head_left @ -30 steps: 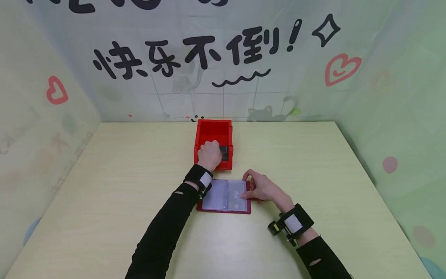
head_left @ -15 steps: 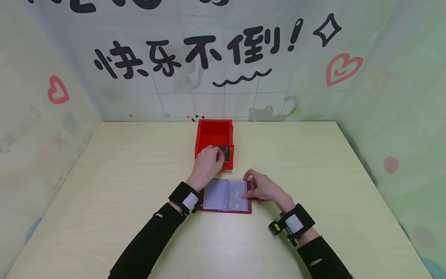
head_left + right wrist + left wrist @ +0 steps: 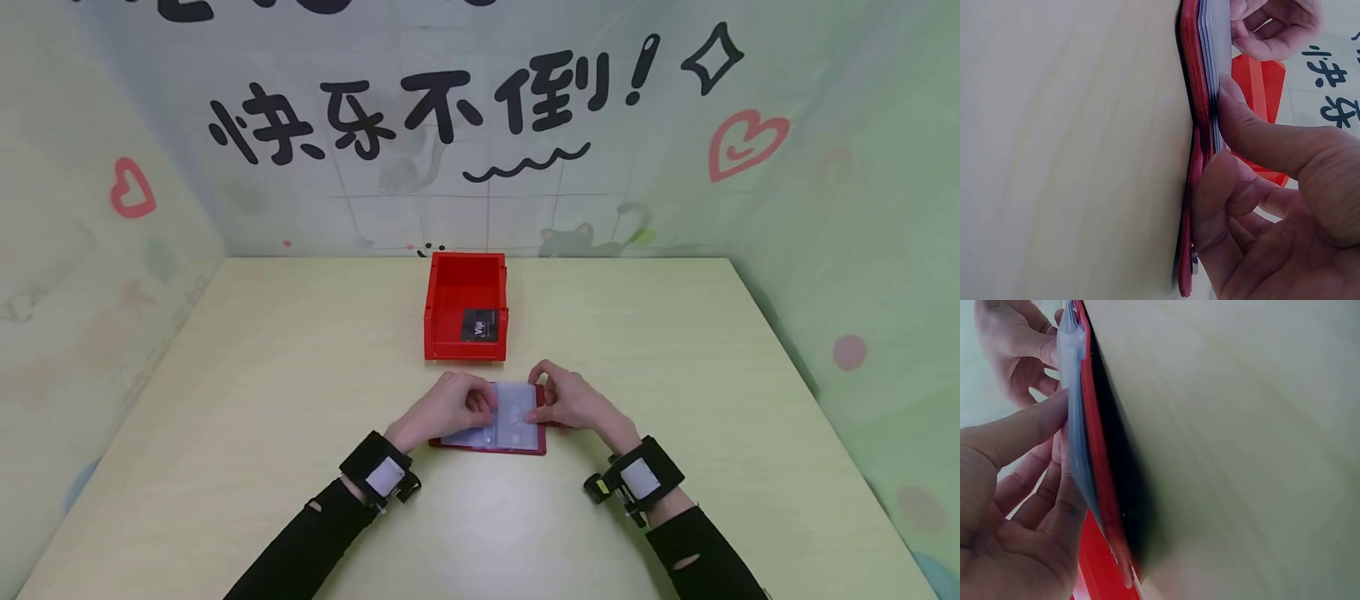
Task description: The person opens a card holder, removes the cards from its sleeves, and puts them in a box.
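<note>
A red card holder (image 3: 542, 450) lies spread on the table, its clear plastic sleeves (image 3: 516, 404) showing. My left hand (image 3: 453, 404) is over the left page, fingers bent and tips near the spine; in the left wrist view its thumb (image 3: 1038, 422) meets the edge of the sleeves. Whether it grips a sleeve I cannot tell. My right hand (image 3: 573, 400) holds the holder's right side, thumb on the page and index finger at the top edge. The right wrist view has that thumb (image 3: 1254, 128) pressed against the stacked sleeves.
Behind the card holder stands a red plastic box (image 3: 465, 350). Inside it, near its front right, lies a black card (image 3: 480, 325) marked "Vip". A pale wooden table (image 3: 300, 333) is enclosed by printed backdrops on three sides.
My left hand has come out of the red box and down onto the card holder's left page, uncovering the black card in the box. The right hand stays in place on the holder.
</note>
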`<move>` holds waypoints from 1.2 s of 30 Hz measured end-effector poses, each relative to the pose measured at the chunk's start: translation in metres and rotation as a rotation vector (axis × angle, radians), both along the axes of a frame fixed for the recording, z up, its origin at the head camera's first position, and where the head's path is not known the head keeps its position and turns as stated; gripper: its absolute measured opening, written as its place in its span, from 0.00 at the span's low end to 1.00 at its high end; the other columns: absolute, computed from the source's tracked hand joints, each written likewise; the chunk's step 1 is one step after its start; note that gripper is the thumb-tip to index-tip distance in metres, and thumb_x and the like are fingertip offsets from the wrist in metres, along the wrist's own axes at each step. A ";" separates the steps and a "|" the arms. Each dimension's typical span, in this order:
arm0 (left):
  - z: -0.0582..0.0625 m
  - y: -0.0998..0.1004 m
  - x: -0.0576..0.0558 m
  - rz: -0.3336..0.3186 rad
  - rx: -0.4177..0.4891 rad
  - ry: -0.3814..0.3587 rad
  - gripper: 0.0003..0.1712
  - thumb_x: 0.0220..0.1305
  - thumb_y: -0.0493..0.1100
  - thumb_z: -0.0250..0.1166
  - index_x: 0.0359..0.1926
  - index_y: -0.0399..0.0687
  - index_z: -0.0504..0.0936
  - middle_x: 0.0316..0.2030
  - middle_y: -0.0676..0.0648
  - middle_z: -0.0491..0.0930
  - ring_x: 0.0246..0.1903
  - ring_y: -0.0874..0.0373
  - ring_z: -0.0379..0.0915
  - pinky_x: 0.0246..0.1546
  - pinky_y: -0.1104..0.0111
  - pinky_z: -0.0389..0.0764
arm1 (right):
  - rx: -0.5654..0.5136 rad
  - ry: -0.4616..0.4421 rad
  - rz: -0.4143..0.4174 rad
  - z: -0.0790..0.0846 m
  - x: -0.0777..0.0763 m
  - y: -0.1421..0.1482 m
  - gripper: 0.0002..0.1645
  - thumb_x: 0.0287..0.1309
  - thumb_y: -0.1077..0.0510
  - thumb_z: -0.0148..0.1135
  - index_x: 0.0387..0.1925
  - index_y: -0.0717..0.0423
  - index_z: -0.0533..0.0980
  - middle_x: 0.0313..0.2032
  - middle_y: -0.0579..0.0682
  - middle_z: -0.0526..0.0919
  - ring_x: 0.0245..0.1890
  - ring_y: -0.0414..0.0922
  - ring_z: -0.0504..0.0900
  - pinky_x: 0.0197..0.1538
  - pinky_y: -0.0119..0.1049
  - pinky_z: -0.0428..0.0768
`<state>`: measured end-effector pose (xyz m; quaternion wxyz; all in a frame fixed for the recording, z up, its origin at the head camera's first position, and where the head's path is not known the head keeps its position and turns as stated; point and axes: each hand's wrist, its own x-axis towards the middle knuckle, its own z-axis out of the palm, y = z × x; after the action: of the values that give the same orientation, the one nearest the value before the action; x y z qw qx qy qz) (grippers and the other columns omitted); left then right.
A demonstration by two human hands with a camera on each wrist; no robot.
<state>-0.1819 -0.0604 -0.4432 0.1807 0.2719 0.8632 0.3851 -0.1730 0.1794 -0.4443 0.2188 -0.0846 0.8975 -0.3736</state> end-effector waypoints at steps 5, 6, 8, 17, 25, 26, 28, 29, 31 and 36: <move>-0.004 -0.001 -0.004 0.021 0.019 -0.097 0.09 0.57 0.38 0.75 0.39 0.43 0.87 0.31 0.48 0.84 0.29 0.61 0.77 0.34 0.74 0.81 | -0.024 0.006 -0.001 -0.001 0.000 0.000 0.29 0.54 0.57 0.75 0.53 0.55 0.69 0.25 0.51 0.73 0.20 0.44 0.74 0.27 0.33 0.75; -0.004 -0.001 -0.004 0.030 0.016 -0.114 0.09 0.57 0.37 0.75 0.39 0.42 0.87 0.31 0.48 0.85 0.29 0.60 0.77 0.35 0.74 0.82 | -0.030 0.005 -0.005 -0.001 0.000 -0.001 0.28 0.55 0.57 0.75 0.53 0.55 0.68 0.25 0.51 0.73 0.20 0.45 0.74 0.27 0.33 0.75; -0.003 -0.001 -0.005 0.042 0.007 -0.137 0.09 0.57 0.37 0.75 0.40 0.42 0.87 0.32 0.47 0.85 0.29 0.60 0.77 0.35 0.73 0.82 | -0.037 0.012 -0.009 -0.001 0.000 -0.001 0.26 0.57 0.56 0.73 0.52 0.55 0.68 0.26 0.51 0.73 0.21 0.44 0.74 0.27 0.32 0.74; -0.001 -0.001 -0.008 0.071 0.021 -0.196 0.07 0.68 0.38 0.65 0.41 0.39 0.86 0.30 0.45 0.83 0.26 0.60 0.79 0.35 0.70 0.84 | -0.227 -0.031 -0.055 -0.003 -0.001 -0.003 0.13 0.70 0.54 0.59 0.36 0.60 0.79 0.24 0.49 0.75 0.20 0.43 0.71 0.24 0.31 0.68; -0.003 -0.003 -0.010 0.069 0.104 -0.287 0.11 0.72 0.37 0.59 0.43 0.32 0.84 0.32 0.41 0.84 0.26 0.62 0.81 0.37 0.69 0.86 | -0.479 -0.113 -0.021 -0.009 -0.001 -0.006 0.23 0.77 0.51 0.48 0.34 0.67 0.75 0.19 0.48 0.72 0.18 0.41 0.72 0.25 0.29 0.72; -0.003 -0.004 -0.010 0.069 0.113 -0.305 0.11 0.73 0.37 0.59 0.44 0.32 0.84 0.33 0.40 0.85 0.26 0.62 0.81 0.38 0.68 0.87 | -0.486 -0.117 -0.018 -0.009 -0.001 -0.006 0.24 0.78 0.51 0.47 0.36 0.68 0.76 0.20 0.48 0.72 0.19 0.41 0.72 0.25 0.29 0.72; -0.002 -0.006 -0.011 0.064 0.124 -0.338 0.13 0.74 0.37 0.57 0.46 0.32 0.84 0.35 0.40 0.85 0.28 0.61 0.82 0.41 0.68 0.87 | -0.489 -0.126 -0.011 -0.009 0.001 -0.005 0.23 0.78 0.50 0.47 0.42 0.67 0.78 0.22 0.48 0.74 0.21 0.41 0.72 0.26 0.28 0.72; -0.002 -0.008 -0.012 0.063 0.126 -0.354 0.13 0.74 0.38 0.57 0.46 0.32 0.84 0.36 0.40 0.85 0.30 0.61 0.82 0.42 0.68 0.87 | -0.489 -0.129 -0.004 -0.009 0.001 -0.005 0.23 0.78 0.51 0.47 0.45 0.67 0.78 0.24 0.49 0.74 0.22 0.41 0.72 0.27 0.28 0.72; -0.002 -0.010 -0.013 0.060 0.139 -0.391 0.14 0.75 0.39 0.56 0.48 0.33 0.84 0.38 0.40 0.85 0.32 0.60 0.83 0.45 0.67 0.86 | -0.476 -0.131 0.008 -0.009 0.002 -0.003 0.22 0.77 0.51 0.48 0.48 0.67 0.79 0.24 0.48 0.74 0.23 0.41 0.71 0.28 0.28 0.71; -0.001 -0.015 -0.014 0.058 0.169 -0.445 0.21 0.77 0.48 0.54 0.51 0.35 0.84 0.41 0.40 0.86 0.36 0.59 0.84 0.48 0.67 0.85 | -0.421 -0.080 0.061 -0.010 0.005 -0.004 0.19 0.72 0.55 0.57 0.54 0.65 0.81 0.22 0.47 0.70 0.22 0.40 0.69 0.27 0.28 0.68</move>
<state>-0.1955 -0.0750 -0.4439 0.3319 0.1698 0.7743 0.5114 -0.1682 0.1749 -0.4538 0.2428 -0.1408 0.7873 -0.5490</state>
